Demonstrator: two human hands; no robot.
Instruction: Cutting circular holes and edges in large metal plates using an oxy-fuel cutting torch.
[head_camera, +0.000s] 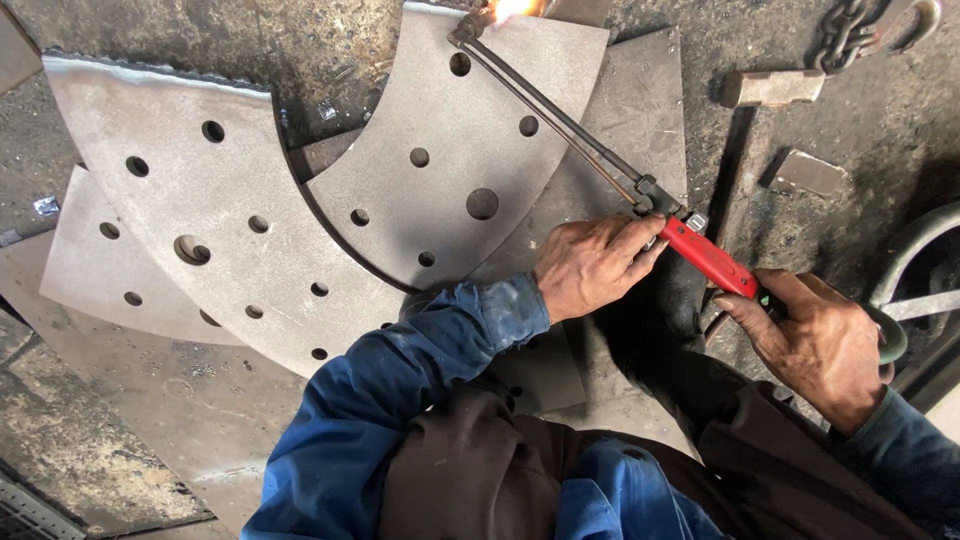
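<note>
Left hand (592, 264) closed around cutting torch (600, 160) at its valve block. Right hand (822, 345) gripping the red handle (712, 258). Flame (515, 8) at curved steel plate (440, 110) edge.

One head-worn camera looks steeply down, close over the hands and the steel plates (200, 200).

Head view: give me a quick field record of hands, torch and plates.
left hand: grips the torch where tubes meet red handle
right hand: holds the handle's rear end
flame: lit at the tip, on the top edge of the right plate
left plate: curved, drilled, lying beside it
hammer: on the floor, upper right
chain: top right
</note>
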